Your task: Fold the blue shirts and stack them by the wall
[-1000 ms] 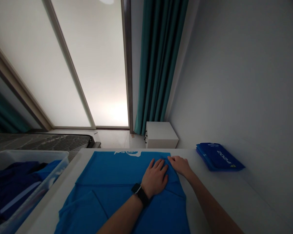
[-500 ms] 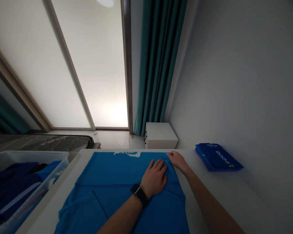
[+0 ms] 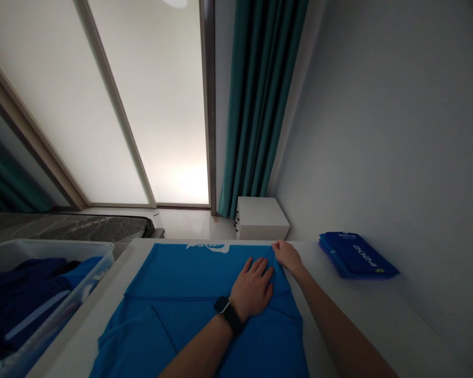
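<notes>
A bright blue shirt [image 3: 173, 278] lies spread on the white table [image 3: 130, 257], with white lettering at its far edge and a crease running across it. My left hand [image 3: 253, 286], a black watch on its wrist, rests flat on the cloth right of the middle, fingers stretched out. At the shirt's far right corner, my right hand [image 3: 287, 255] is closed with its fingertips pinching the edge of the fabric. The near end of the shirt runs out of the picture.
A folded stack of dark blue garments [image 3: 357, 255] lies on the table at right, beside the wall. At left stands a clear plastic bin [image 3: 106, 257] of blue clothes. Beyond are a mattress [image 3: 137, 228], a white cabinet [image 3: 262, 212] and a teal curtain [image 3: 260, 105].
The whole view has shifted slightly, moving things a little to the right. Both hands keep their places on the shirt.
</notes>
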Tool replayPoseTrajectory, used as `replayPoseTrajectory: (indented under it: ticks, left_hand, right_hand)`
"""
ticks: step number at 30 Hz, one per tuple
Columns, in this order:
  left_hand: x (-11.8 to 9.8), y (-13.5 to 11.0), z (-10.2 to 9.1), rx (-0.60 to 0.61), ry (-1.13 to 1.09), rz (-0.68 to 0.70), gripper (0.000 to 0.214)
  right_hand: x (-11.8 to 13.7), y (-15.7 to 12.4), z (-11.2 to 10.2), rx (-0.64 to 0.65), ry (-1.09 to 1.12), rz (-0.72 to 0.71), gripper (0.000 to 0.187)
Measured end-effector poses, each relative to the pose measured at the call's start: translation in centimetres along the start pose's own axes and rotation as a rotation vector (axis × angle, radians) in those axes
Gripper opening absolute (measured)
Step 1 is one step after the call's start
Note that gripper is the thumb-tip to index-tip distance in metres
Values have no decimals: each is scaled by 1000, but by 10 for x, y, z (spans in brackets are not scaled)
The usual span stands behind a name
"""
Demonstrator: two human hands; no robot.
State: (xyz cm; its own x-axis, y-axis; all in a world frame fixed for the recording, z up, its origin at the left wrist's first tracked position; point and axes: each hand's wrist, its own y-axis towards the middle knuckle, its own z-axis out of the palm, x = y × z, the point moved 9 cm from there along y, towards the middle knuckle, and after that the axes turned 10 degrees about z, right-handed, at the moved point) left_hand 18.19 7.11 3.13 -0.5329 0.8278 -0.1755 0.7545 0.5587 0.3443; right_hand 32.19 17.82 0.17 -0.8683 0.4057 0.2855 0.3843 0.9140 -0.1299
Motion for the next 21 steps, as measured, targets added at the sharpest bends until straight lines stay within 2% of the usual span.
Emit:
replayPoseTrajectory:
  ticks: [6,13,17,21]
  left_hand:
    - [1,0,2,2,-5,-3,41]
    - [2,0,2,0,-8,-1,41]
    - [3,-1,5,-1,-2,-3,42]
    - [4,0,6,10,7,-3,42]
  right_hand:
    - [-11,-23,-9,12,29,-3,21]
    - [-28,-79,-10,58,34,-115,14]
    - [-30,-102,-6,-9,7,-173,14]
    - [-31,-110,-4,-96,-6,-210,15]
